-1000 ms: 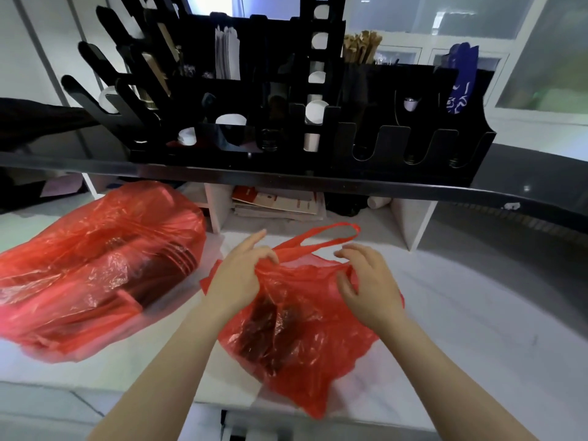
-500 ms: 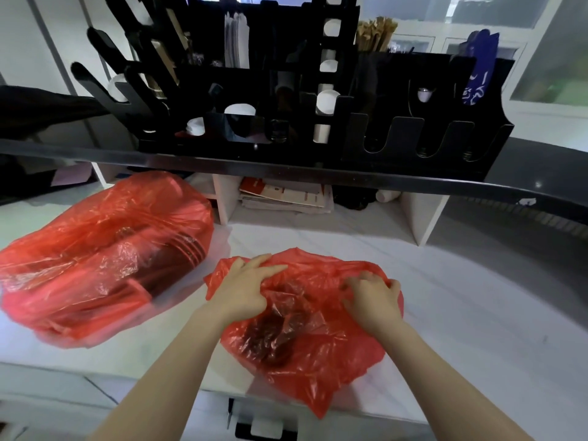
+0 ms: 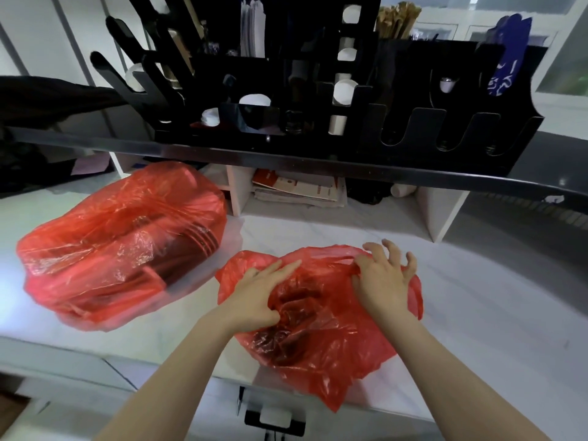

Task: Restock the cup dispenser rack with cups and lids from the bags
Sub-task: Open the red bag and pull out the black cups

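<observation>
A small red plastic bag (image 3: 321, 348) lies on the white counter (image 3: 483, 300) in front of me, with dark things showing dimly through it. My left hand (image 3: 259, 296) lies flat on its left side, fingers straight, thumb pressed into a fold. My right hand (image 3: 383, 281) rests on the bag's upper right rim, fingers spread and slightly bent, thumb at the rim. A larger red bag (image 3: 121, 243) with stacked dark cups sits to the left. The black dispenser rack (image 3: 413, 128) stands on the shelf above, with a few white cups (image 3: 345, 90) in it.
The black shelf edge (image 3: 286, 159) juts out over the back of the counter. Under it lie stacked papers (image 3: 299, 189) between white supports (image 3: 440, 211). Brown stir sticks (image 3: 396, 22) and white napkins (image 3: 253, 27) fill the rack's top.
The bag's handles, held up a second ago, have dropped flat. Both hands pressed down onto the bag, and now the right hand's fingers have spread and lifted while the left hand's fingers straightened.
</observation>
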`<state>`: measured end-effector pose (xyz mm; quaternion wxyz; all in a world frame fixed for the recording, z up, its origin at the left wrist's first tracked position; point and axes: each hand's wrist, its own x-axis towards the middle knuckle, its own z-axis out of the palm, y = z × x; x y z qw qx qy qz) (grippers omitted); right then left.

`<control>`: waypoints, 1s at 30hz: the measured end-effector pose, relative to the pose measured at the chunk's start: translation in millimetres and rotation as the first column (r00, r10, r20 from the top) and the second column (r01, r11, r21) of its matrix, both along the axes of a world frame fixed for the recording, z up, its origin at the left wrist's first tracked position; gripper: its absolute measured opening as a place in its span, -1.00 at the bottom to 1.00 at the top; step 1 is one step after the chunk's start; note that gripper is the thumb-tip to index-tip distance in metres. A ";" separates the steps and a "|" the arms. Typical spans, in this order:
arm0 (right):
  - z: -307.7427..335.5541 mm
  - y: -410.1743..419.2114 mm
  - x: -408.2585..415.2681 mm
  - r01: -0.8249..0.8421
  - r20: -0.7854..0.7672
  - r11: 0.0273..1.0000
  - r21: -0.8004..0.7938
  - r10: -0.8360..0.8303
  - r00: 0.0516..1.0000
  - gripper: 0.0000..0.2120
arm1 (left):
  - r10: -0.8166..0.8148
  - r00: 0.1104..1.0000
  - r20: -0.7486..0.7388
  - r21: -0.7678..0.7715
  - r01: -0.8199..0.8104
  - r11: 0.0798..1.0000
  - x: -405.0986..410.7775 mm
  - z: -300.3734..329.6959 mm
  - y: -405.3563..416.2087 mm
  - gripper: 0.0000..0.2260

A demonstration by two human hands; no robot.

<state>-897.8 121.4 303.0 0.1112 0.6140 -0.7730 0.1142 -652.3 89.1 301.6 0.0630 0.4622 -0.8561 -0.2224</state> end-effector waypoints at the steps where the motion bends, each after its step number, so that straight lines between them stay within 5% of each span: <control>1: 1.2 1.9 0.2 -0.032 0.038 0.999 -0.037 0.033 0.999 -0.78 | 0.016 1.000 0.017 -0.006 -0.015 1.000 1.3 -3.0 0.3 -0.03; 5: 19.0 17.0 3.4 -0.261 0.277 0.936 -0.236 0.322 0.906 -0.91 | 0.178 0.973 0.149 -0.096 -0.165 0.982 -2.3 -18.7 2.7 0.04; 9: 36.7 49.4 15.8 -0.466 0.385 0.857 -0.221 0.516 0.766 -0.91 | 0.321 0.928 0.191 -0.103 -0.306 0.946 -13.7 -35.4 3.1 0.00; 13: 30.5 75.2 26.2 -0.530 0.397 0.848 0.001 0.486 0.778 -0.92 | 0.361 0.922 0.142 -0.119 -0.346 0.931 -20.5 -38.9 -2.2 -0.13; 17: 23.9 90.9 42.3 -0.460 0.459 0.876 0.146 0.351 0.816 -0.66 | 0.377 0.924 0.066 -0.186 -0.360 0.914 -19.3 -41.8 -7.1 -0.28; 24: -7.1 102.3 76.8 -0.303 0.176 0.842 0.447 0.250 0.952 -0.23 | 0.346 0.938 0.025 -0.192 -0.335 0.922 -18.0 -47.3 -10.8 -0.33; 30: -35.9 103.4 92.0 -0.172 0.111 0.866 0.470 0.135 0.985 -0.09 | 0.295 0.955 0.003 -0.133 -0.292 0.947 -11.6 -47.4 -12.7 -0.27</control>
